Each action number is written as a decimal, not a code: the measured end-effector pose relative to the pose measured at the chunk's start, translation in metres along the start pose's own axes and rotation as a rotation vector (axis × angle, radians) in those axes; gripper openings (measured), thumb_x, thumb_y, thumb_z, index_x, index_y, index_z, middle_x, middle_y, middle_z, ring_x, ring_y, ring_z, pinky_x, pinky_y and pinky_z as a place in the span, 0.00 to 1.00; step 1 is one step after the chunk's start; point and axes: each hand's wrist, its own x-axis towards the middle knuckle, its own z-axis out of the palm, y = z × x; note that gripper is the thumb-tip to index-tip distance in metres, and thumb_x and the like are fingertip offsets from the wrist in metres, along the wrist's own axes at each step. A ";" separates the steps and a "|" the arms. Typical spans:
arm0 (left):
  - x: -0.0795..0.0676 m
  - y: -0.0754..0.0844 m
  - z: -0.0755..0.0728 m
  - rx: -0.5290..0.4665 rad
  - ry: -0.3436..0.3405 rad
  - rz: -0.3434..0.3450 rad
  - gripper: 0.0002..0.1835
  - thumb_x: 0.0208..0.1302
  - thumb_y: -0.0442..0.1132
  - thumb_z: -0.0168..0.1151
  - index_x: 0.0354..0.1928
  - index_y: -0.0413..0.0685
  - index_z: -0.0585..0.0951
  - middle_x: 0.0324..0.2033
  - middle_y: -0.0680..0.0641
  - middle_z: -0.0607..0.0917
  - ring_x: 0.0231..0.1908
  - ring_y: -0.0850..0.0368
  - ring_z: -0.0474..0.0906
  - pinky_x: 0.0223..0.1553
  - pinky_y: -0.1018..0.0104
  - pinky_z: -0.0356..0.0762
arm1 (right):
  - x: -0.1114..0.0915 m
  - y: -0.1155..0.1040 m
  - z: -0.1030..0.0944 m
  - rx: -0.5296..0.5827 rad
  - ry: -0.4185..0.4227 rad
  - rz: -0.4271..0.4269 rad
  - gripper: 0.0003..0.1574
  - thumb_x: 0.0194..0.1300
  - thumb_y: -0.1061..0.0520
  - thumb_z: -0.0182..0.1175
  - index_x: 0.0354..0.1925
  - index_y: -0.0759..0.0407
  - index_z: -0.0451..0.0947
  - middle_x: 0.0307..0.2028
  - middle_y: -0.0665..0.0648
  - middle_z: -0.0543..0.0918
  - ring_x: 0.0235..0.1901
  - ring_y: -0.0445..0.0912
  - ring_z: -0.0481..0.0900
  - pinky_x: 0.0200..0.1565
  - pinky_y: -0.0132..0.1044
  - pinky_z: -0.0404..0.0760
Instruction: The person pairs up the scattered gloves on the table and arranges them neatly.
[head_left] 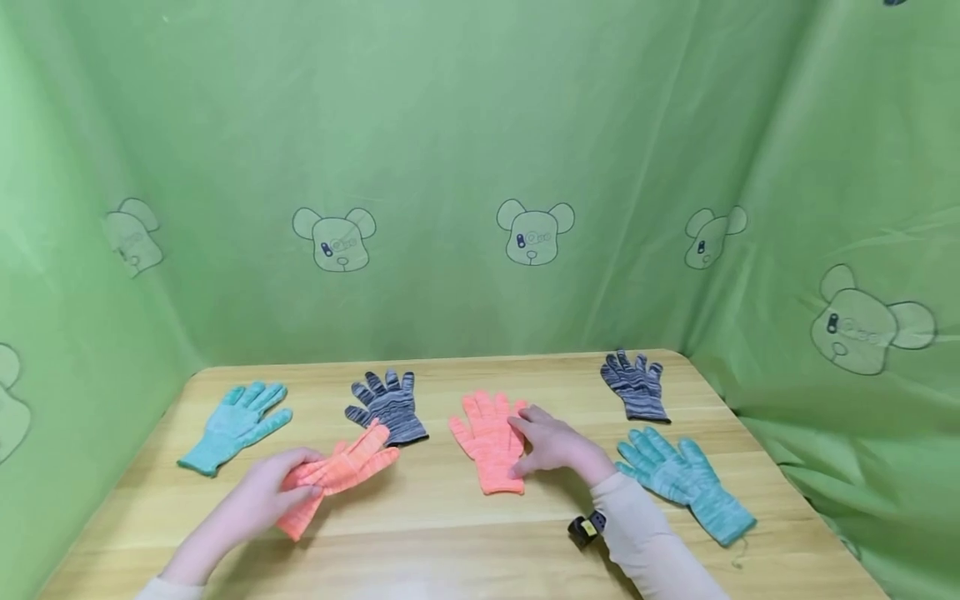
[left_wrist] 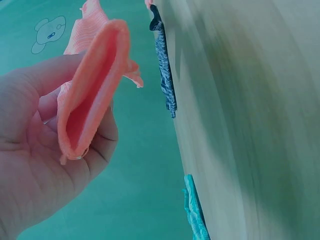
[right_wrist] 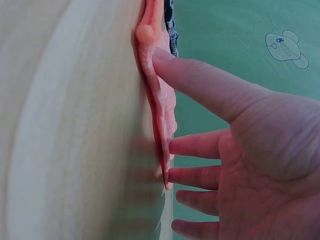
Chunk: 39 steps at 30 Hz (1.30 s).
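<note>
As a coral glove (head_left: 341, 471) is hanging just above the near left part of a wooden table (head_left: 450, 550), a person's left hand (head_left: 266, 492) is pinching it near the cuff, thumb on one side and fingers curling round the other, while the mouth of the cuff is gaping toward the wrist camera. A second coral glove (head_left: 491, 442) is lying flat on the wood toward the middle, its cuff facing the person; the right hand (head_left: 551, 442) is resting at its right edge, thumb touching the knit near the cuff, straight fingers spreading along the same side without gripping, though whether every fingertip is touching cannot be told. Limp knit like this is probably calling for a light hold: the left pinch is likely serving best by staying close to the cuff, and the right thumb and fingers by meeting the thin edge evenly, since a sideways push is risking a bunched cloth. Farther out, two dark grey gloves (head_left: 388, 406) (head_left: 635, 387) are lying toward the back, two teal gloves (head_left: 234, 425) (head_left: 686, 479) are flanking the scene left and right, and a green curtain (head_left: 435, 150) printed with bear heads is enclosing the table.
</note>
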 end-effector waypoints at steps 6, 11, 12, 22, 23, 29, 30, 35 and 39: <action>0.000 0.002 -0.004 0.008 0.014 0.001 0.18 0.57 0.43 0.70 0.49 0.49 0.82 0.43 0.50 0.87 0.43 0.55 0.82 0.42 0.67 0.79 | 0.000 -0.002 0.001 0.004 0.003 0.017 0.60 0.49 0.38 0.73 0.72 0.58 0.59 0.74 0.67 0.55 0.75 0.62 0.48 0.71 0.60 0.57; 0.005 0.006 -0.008 -0.016 0.003 0.011 0.17 0.57 0.45 0.69 0.48 0.49 0.82 0.41 0.51 0.87 0.39 0.62 0.80 0.39 0.71 0.77 | 0.000 -0.001 0.001 -0.009 -0.001 0.018 0.60 0.49 0.38 0.73 0.72 0.58 0.59 0.74 0.66 0.55 0.75 0.62 0.48 0.71 0.60 0.57; 0.006 0.007 -0.008 -0.021 -0.002 0.019 0.18 0.58 0.46 0.69 0.48 0.48 0.82 0.40 0.51 0.87 0.38 0.63 0.79 0.37 0.71 0.77 | 0.000 -0.001 0.000 -0.008 -0.003 0.020 0.60 0.49 0.38 0.73 0.72 0.58 0.59 0.74 0.66 0.55 0.75 0.61 0.48 0.72 0.60 0.56; 0.015 0.015 -0.009 -0.062 -0.027 0.002 0.20 0.58 0.49 0.68 0.50 0.49 0.82 0.39 0.53 0.86 0.34 0.70 0.76 0.35 0.72 0.76 | 0.002 -0.001 0.000 0.002 -0.002 0.017 0.59 0.50 0.38 0.73 0.73 0.57 0.59 0.74 0.65 0.55 0.75 0.61 0.48 0.72 0.58 0.57; 0.015 0.016 -0.009 -0.066 -0.027 0.000 0.20 0.58 0.49 0.69 0.50 0.49 0.82 0.39 0.53 0.86 0.33 0.70 0.76 0.34 0.72 0.75 | 0.002 -0.001 0.000 0.006 -0.002 0.017 0.59 0.50 0.38 0.73 0.73 0.57 0.59 0.74 0.65 0.55 0.75 0.61 0.48 0.72 0.58 0.57; 0.019 0.020 -0.009 -0.072 -0.030 -0.002 0.19 0.58 0.49 0.69 0.49 0.50 0.82 0.34 0.55 0.85 0.30 0.69 0.74 0.32 0.72 0.74 | 0.001 -0.002 0.000 0.006 -0.006 0.021 0.59 0.50 0.39 0.73 0.72 0.57 0.59 0.74 0.66 0.55 0.75 0.61 0.48 0.72 0.58 0.57; 0.019 0.021 -0.009 -0.071 -0.031 0.000 0.19 0.58 0.49 0.69 0.49 0.50 0.82 0.34 0.55 0.85 0.30 0.69 0.75 0.32 0.72 0.74 | 0.001 -0.002 0.000 0.005 -0.005 0.021 0.59 0.49 0.39 0.73 0.72 0.57 0.59 0.74 0.66 0.55 0.75 0.61 0.48 0.72 0.58 0.57; 0.022 0.024 -0.009 -0.082 -0.051 -0.005 0.21 0.58 0.50 0.68 0.51 0.49 0.81 0.33 0.56 0.84 0.29 0.67 0.74 0.30 0.71 0.73 | 0.001 -0.003 0.000 0.005 -0.004 0.017 0.60 0.49 0.39 0.73 0.72 0.58 0.60 0.74 0.66 0.55 0.75 0.61 0.49 0.72 0.58 0.57; 0.025 0.026 -0.008 -0.091 -0.056 -0.005 0.21 0.58 0.50 0.68 0.51 0.49 0.81 0.34 0.56 0.84 0.29 0.66 0.74 0.31 0.71 0.73 | 0.001 -0.002 0.001 -0.004 -0.003 0.017 0.59 0.50 0.39 0.73 0.72 0.58 0.60 0.74 0.66 0.56 0.75 0.61 0.49 0.72 0.58 0.58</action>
